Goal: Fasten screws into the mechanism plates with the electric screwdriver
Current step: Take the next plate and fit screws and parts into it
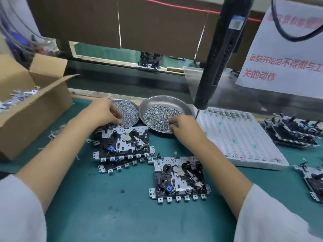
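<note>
My right hand [181,125] pinches shiny little screws [157,116] in the round metal dish [167,100]. My left hand [106,110] digs in the dish at nine o'clock [130,102], pinch unclear. The bumpy mechanism plate [178,179] lies at six o'clock.

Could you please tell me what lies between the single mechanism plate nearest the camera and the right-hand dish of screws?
In the head view, only bare green mat lies between the single mechanism plate and the right-hand dish; the right forearm passes just beside it.

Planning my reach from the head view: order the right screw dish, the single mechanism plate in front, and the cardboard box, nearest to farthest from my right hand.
1. Right screw dish: under the right hand.
2. Single mechanism plate: nearer me, centre.
3. Cardboard box: far left.
</note>
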A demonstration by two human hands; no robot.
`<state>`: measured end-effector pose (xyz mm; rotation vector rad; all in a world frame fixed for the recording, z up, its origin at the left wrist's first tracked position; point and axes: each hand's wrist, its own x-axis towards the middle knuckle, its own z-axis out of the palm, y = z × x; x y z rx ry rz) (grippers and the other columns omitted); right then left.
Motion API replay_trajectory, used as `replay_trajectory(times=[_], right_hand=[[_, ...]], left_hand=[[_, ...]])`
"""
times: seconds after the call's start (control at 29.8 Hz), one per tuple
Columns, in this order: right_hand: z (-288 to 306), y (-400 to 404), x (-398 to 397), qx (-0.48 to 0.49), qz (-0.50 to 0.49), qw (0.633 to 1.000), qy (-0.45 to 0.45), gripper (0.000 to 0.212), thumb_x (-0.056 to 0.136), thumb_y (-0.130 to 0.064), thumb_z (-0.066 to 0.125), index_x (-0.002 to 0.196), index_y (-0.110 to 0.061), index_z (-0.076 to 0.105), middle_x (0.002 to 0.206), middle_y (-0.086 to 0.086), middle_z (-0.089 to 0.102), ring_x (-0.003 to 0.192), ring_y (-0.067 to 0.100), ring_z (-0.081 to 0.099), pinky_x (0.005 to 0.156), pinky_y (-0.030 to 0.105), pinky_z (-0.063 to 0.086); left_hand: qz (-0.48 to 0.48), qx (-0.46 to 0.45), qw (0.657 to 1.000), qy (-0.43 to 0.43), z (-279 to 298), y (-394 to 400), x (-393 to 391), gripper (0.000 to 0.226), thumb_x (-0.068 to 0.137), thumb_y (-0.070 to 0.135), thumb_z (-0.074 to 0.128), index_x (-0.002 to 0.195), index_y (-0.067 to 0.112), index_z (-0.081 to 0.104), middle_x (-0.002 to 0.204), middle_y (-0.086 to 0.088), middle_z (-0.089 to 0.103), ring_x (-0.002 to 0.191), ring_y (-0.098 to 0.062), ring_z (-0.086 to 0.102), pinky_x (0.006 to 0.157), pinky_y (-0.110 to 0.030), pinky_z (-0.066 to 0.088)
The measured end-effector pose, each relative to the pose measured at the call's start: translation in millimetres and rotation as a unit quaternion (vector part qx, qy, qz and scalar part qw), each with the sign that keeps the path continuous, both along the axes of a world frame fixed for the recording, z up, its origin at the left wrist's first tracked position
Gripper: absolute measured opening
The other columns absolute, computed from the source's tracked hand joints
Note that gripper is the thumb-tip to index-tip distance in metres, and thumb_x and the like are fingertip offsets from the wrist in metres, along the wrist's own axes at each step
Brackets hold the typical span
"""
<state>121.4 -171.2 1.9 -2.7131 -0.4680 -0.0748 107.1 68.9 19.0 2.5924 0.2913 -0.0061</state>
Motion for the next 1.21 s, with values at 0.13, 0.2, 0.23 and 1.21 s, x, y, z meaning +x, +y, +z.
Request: replay_trajectory(times=[0.13,0.2,0.23,1.21], right_hand=[[5.9,3.2,9.1,0.02,-0.021,1.0,0.0,0.015,0.086,-0.002,0.063,0.096,-0.002,0.074,0.101,0.017,0.071,0.097,0.03,0.064,0.088,0.04,0.051],[6.7,3.8,11.8,0.03,-0.031,0.999,-0.004,0.013,0.086,-0.003,0.065,0.094,-0.004,0.075,0.099,0.015,0.072,0.094,0.028,0.065,0.086,0.038,0.052],[6.5,3.9,12.5,0.03,-0.035,0.999,-0.008,0.013,0.086,-0.003,0.065,0.094,-0.005,0.075,0.099,0.014,0.072,0.093,0.027,0.065,0.086,0.037,0.052],[0.4,-4.3,15.6,0.141,-0.041,0.989,-0.012,0.02,0.084,-0.001,0.065,0.101,-0.01,0.073,0.098,0.006,0.072,0.093,0.015,0.063,0.087,0.022,0.046]], left_hand=[[0.011,-0.013,1.0,-0.015,-0.2,3.7,0.9,0.014,0.071,0.018,0.082,0.083,0.02,0.075,0.088,0.001,0.072,0.084,-0.014,0.06,0.078,-0.029,0.045],[0.006,-0.015,0.999,-0.03,-1.9,5.5,0.3,0.009,0.072,0.017,0.081,0.078,0.019,0.075,0.084,0.0,0.07,0.081,-0.014,0.059,0.075,-0.03,0.044],[0.004,-0.014,0.999,-0.04,-3.2,5.6,-0.3,0.007,0.074,0.018,0.079,0.076,0.019,0.073,0.083,0.0,0.069,0.081,-0.015,0.059,0.075,-0.03,0.043],[-0.07,-0.426,0.84,-0.328,-15.4,-123.2,-101.0,0.014,0.076,0.012,0.075,0.083,0.023,0.075,0.08,0.01,0.073,0.076,-0.008,0.068,0.071,-0.015,0.051]])
